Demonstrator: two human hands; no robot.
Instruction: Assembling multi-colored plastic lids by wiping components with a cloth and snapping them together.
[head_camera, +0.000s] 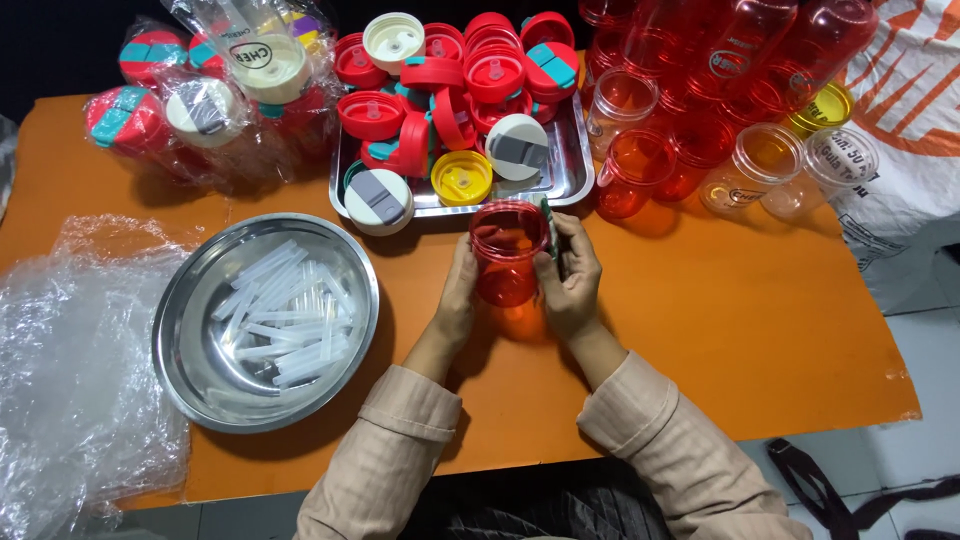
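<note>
A red translucent bottle (506, 255) sits upright on the orange counter (760, 330), just in front of the steel tray (572, 170), with its open mouth up and its long axis vertical, leaning slightly away from the person. The left hand (458, 295) cups its left wall with fingers curled around it; the right hand (570, 280) presses against its right side and also pinches a thin dark strip (551, 235) at the rim. The bottle carries no lid, and it appears unfinished. The tray behind holds a heap of lids (450, 90) in red, white, yellow and grey, all loose. To the right, a crowd of open bottles (700, 110), red and clear, lies uncapped, so most pieces seem not yet assembled. To the left, a round steel bowl (180, 330) holds short clear tubes (285, 315), and crumpled plastic wrap (70, 370) lies at the counter's edge. Bagged capped pieces (200, 90) rest at the far left.
</note>
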